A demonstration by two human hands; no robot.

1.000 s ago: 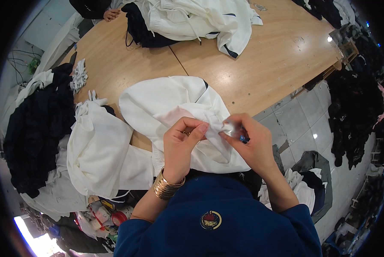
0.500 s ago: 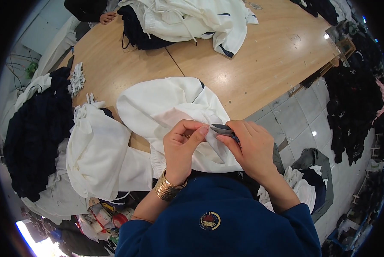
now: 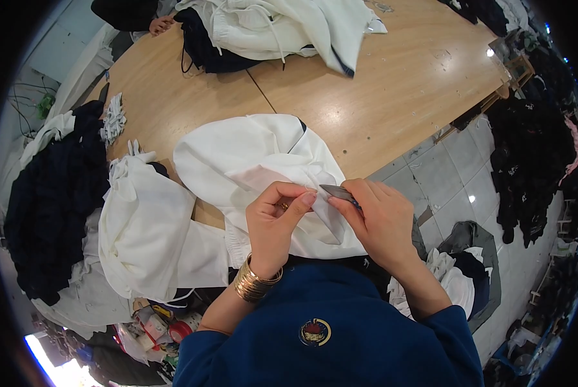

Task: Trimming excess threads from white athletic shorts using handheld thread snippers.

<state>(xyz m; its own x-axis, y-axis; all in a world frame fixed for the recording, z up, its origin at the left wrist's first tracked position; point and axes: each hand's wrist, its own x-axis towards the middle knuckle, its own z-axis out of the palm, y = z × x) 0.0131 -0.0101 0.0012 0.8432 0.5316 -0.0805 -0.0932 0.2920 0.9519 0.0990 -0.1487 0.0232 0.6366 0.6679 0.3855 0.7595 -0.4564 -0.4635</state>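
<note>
A white garment [image 3: 237, 143] with a dark trim line lies in front of me at the near edge of the table. My left hand [image 3: 277, 218] pinches a fold of it between thumb and fingertips; a bracelet of gold bangles is on that wrist. In my right hand [image 3: 380, 219] is a pair of thread snips [image 3: 338, 191], its grey blades pointing left at the pinched cloth, close to my left fingertips. My right fingers hide most of its handle. Whether a thread lies between the blades is too small to tell.
Another white garment [image 3: 146, 229] hangs bunched at the table's left edge, near dark clothes [image 3: 57, 206]. White and navy garments [image 3: 269, 32] are heaped at the far side of the wooden table [image 3: 392, 97]. At the far left rests another person's hand [image 3: 161, 25]. A grey bag of cloth [image 3: 472, 248] stands at right.
The snips' blades were apart and are now closed together. On the far heap, a white garment's dark-trimmed end has shifted. My left hand keeps its pinch.
</note>
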